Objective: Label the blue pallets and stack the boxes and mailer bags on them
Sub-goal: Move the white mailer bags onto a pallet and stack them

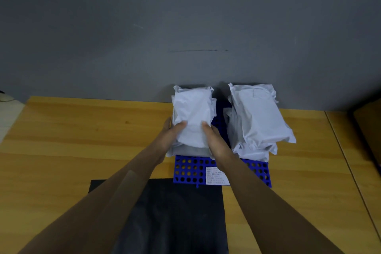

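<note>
A blue perforated pallet [188,171] lies on the wooden table against the grey wall, with a white label [216,175] stuck on its near edge. Two piles of white mailer bags stand on it. Both my hands grip the near end of the top bag [193,109] of the left pile: my left hand [173,132] from the left with its thumb on top, my right hand [216,142] from the right. The right pile [257,117] stands untouched, its top bag skewed.
A black mailer bag [171,216] lies flat on the table [82,134] just in front of the pallet, under my forearms. A second wooden surface [354,150] adjoins on the right. The grey wall [185,27] rises directly behind the piles.
</note>
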